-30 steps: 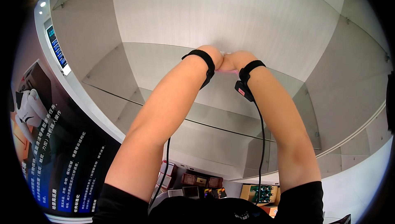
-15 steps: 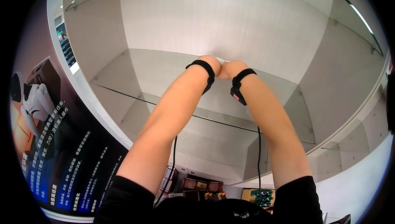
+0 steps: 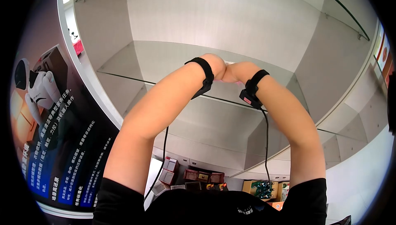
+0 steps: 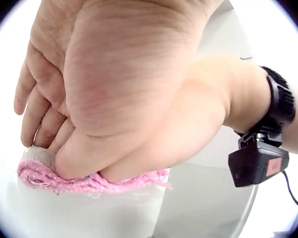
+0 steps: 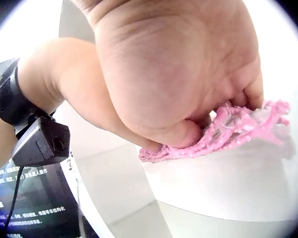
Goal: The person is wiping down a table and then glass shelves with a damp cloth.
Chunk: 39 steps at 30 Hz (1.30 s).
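Note:
In the head view, my left hand [image 3: 214, 63] and right hand [image 3: 241, 71] meet over a glass shelf [image 3: 165, 58] inside a pale cabinet. Both grip one pink and white cloth [image 4: 89, 183], bunched into a narrow fold. The left wrist view has the left thumb on the cloth's pink edge, with the fingers behind it. From the right wrist, the right thumb lies along the same fold, and the cloth [image 5: 233, 131] sticks out past the fingers. The two hands overlap, and most of the cloth is hidden from above.
Another glass shelf [image 3: 342, 8] sits higher up, its front edge close above the arms. A dark poster stand [image 3: 53, 142] borders the cabinet on the left. Below are several boxes [image 3: 202, 176] and a carton with green items [image 3: 260, 188]. Black cables [image 3: 267, 142] hang from both wrists.
Both hands, with the cloth, have come closer to the shelf's front edge. The elbows are bent more and spread wider. The head view has shifted slightly.

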Motion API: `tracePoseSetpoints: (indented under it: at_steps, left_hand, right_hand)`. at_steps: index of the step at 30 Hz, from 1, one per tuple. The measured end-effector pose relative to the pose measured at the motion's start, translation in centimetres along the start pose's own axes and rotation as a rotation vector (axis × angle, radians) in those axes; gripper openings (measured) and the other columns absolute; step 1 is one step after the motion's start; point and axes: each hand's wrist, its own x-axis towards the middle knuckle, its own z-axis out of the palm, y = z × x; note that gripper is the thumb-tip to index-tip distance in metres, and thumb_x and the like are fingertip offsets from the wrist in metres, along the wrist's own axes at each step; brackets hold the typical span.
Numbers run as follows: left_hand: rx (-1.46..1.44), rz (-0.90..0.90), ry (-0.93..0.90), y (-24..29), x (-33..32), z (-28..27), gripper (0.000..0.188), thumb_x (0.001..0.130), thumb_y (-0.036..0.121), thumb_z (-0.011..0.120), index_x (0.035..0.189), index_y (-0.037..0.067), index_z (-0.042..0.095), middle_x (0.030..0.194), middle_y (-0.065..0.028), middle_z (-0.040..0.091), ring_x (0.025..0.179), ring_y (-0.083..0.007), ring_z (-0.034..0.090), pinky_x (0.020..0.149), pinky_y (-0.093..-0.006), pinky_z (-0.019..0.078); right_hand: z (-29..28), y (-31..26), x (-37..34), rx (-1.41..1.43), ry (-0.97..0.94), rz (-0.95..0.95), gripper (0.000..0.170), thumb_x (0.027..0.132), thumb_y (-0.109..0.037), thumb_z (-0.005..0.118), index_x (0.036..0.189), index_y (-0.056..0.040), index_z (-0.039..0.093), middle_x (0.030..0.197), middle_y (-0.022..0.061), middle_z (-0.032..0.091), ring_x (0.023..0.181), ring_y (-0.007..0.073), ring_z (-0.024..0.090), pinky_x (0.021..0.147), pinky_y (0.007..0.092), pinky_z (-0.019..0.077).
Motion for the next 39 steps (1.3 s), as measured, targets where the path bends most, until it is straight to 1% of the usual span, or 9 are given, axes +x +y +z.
tracePoseSetpoints:
  at_steps: [6,12,14,20,24,26,28,30,39]
  left_hand:
    - [0.090,0.045,-0.055,-0.1,-0.7,1.3,0.022,0.067,0.004,0.064,0.087,0.005,0.071,0.086,-0.0171,0.067,0.078,-0.0332,0.062,0.070,-0.0422,0.0485]
    - [0.113,0.086,-0.048,-0.2,-2.3,1.7,0.020,0.069,0.006,0.064,0.087,0.007,0.071,0.086,-0.0153,0.068,0.078,-0.0342,0.062,0.070,-0.0413,0.0489]
    - [0.118,0.094,-0.036,-0.3,-2.4,1.9,0.019,0.070,0.006,0.063,0.087,0.007,0.071,0.086,-0.0152,0.068,0.078,-0.0343,0.062,0.070,-0.0409,0.0490]
    - [0.099,0.089,0.009,-1.2,-3.1,2.2,0.017,0.072,0.006,0.061,0.087,0.006,0.070,0.086,-0.0156,0.068,0.078,-0.0346,0.063,0.071,-0.0408,0.0497]
    - [0.109,0.084,0.028,-2.7,-3.8,2.5,0.018,0.073,0.006,0.061,0.088,0.006,0.070,0.087,-0.0156,0.068,0.080,-0.0351,0.063,0.073,-0.0406,0.0499]
    - [0.090,0.073,0.027,-3.7,-4.0,2.7,0.018,0.073,0.006,0.061,0.089,0.006,0.070,0.088,-0.0155,0.068,0.081,-0.0352,0.063,0.074,-0.0405,0.0500]
    - [0.076,0.062,0.027,-5.0,-4.1,3.1,0.027,0.070,0.001,0.060,0.094,0.006,0.072,0.087,-0.0182,0.067,0.077,-0.0344,0.063,0.070,-0.0414,0.0501]
    - [0.055,0.070,0.033,-6.3,-4.4,3.5,0.028,0.070,0.001,0.060,0.095,0.005,0.071,0.086,-0.0181,0.067,0.077,-0.0344,0.062,0.070,-0.0414,0.0501]
    - [0.008,0.040,0.064,-12.4,-7.5,4.4,0.031,0.071,0.001,0.059,0.099,0.006,0.071,0.090,-0.0185,0.068,0.081,-0.0359,0.063,0.072,-0.0421,0.0507]
  right_hand:
    - [1.2,-0.3,-2.1,-0.013,-0.013,-0.119,0.058,0.087,-0.055,0.051,0.127,-0.0143,0.053,0.117,0.0128,0.063,0.092,0.0312,0.061,0.080,0.0393,0.0488]
    - [1.5,-1.1,-3.6,-0.064,-0.008,-0.163,0.049,0.091,-0.046,0.047,0.126,-0.0136,0.055,0.115,0.0139,0.064,0.092,0.0310,0.062,0.079,0.0407,0.0492]
    - [1.0,-1.9,-4.8,-0.052,-0.037,-0.089,0.042,0.091,-0.038,0.047,0.122,-0.0123,0.059,0.115,0.0156,0.064,0.095,0.0335,0.062,0.081,0.0408,0.0486]
    - [1.5,-2.9,-4.5,-0.018,0.051,-0.139,0.037,0.089,-0.029,0.049,0.117,-0.0110,0.063,0.116,0.0182,0.064,0.102,0.0374,0.060,0.086,0.0421,0.0466]
    - [1.9,-4.1,-3.7,-0.026,0.093,-0.169,0.037,0.089,-0.029,0.048,0.118,-0.0117,0.063,0.117,0.0175,0.064,0.105,0.0366,0.059,0.088,0.0417,0.0462]
    - [1.8,-5.4,-3.8,-0.032,0.105,-0.124,0.039,0.089,-0.032,0.046,0.117,-0.0116,0.064,0.120,0.0169,0.063,0.108,0.0354,0.058,0.090,0.0413,0.0456]
    - [1.4,-7.3,-4.2,-0.088,0.079,-0.124,0.040,0.090,-0.033,0.045,0.118,-0.0118,0.064,0.121,0.0163,0.062,0.110,0.0351,0.058,0.091,0.0414,0.0454]
    - [1.5,-8.5,-3.6,-0.145,0.052,-0.127,0.041,0.090,-0.034,0.044,0.118,-0.0121,0.064,0.123,0.0156,0.061,0.111,0.0348,0.057,0.092,0.0415,0.0451]
    - [2.9,-13.6,0.0,-0.115,0.124,-0.238,0.040,0.091,-0.031,0.042,0.117,-0.0121,0.065,0.120,0.0150,0.063,0.110,0.0344,0.058,0.091,0.0411,0.0452]
